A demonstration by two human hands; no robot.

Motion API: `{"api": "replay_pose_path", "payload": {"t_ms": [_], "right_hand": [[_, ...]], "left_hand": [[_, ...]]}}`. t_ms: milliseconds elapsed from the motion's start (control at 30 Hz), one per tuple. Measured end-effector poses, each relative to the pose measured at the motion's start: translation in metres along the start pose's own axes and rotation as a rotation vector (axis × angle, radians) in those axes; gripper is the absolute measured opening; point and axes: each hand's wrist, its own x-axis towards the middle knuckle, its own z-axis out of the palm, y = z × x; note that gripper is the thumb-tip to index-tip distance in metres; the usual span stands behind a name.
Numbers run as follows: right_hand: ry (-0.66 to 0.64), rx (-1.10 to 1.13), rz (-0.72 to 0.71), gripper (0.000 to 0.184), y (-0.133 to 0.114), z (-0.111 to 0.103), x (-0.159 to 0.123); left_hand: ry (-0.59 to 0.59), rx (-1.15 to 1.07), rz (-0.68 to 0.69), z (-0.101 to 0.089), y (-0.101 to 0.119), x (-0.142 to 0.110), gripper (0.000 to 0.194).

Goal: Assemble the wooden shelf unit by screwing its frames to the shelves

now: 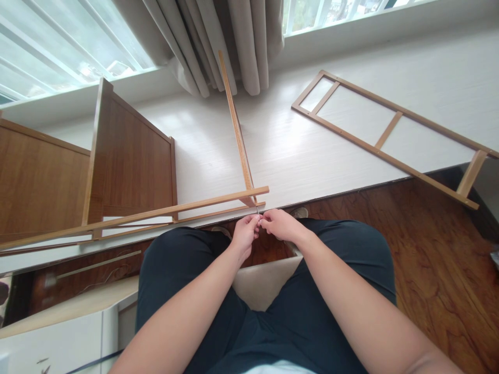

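Between my knees, my left hand (245, 235) and my right hand (284, 226) meet with fingertips pinched together. They close on the lower end of a thin metal rod (257, 210), too small to tell whether it is a screw or a hex key. Its upper end meets the near end of a wooden panel (238, 137) standing on edge, seen almost edge-on. This panel's near end sits at the right end of a long wooden frame (187, 206), whose two rails run left. Two brown wooden panels (134, 156) stand upright on that frame further left.
A wooden ladder-like frame (388, 145) lies on the white ledge (280, 150) at right, its near end over the edge. Grey curtains (249, 47) hang behind, between windows. Below are the brown wooden floor (440, 249) and, lower left, a white box-like object (54, 343).
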Motion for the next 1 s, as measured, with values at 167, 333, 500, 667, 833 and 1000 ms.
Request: {"api": "replay_pose_path", "payload": {"t_ms": [167, 333, 500, 667, 833, 1000], "right_hand": [[0.006, -0.005, -0.015, 0.031, 0.0013, 0.0022, 0.0016], [0.014, -0.030, -0.025, 0.034, -0.0001, 0.0020, 0.0013], [0.047, -0.082, -0.018, 0.028, -0.0019, 0.0004, 0.0003], [0.051, -0.098, 0.012, 0.025, -0.0014, -0.0011, 0.0000], [0.059, -0.118, 0.017, 0.023, -0.0008, -0.0028, -0.0001], [0.069, -0.120, -0.007, 0.024, 0.0007, -0.0036, 0.0003]], "left_hand": [[-0.017, -0.020, 0.001, 0.0009, 0.0000, -0.0021, 0.042], [-0.021, -0.025, 0.019, 0.0008, -0.0011, -0.0018, 0.040], [-0.012, -0.040, -0.005, 0.0011, -0.0020, -0.0001, 0.042], [-0.019, -0.067, -0.028, 0.0010, -0.0016, 0.0001, 0.044], [-0.020, -0.077, -0.032, 0.0017, -0.0001, -0.0015, 0.046], [-0.014, -0.084, -0.030, 0.0032, 0.0017, -0.0029, 0.047]]}}
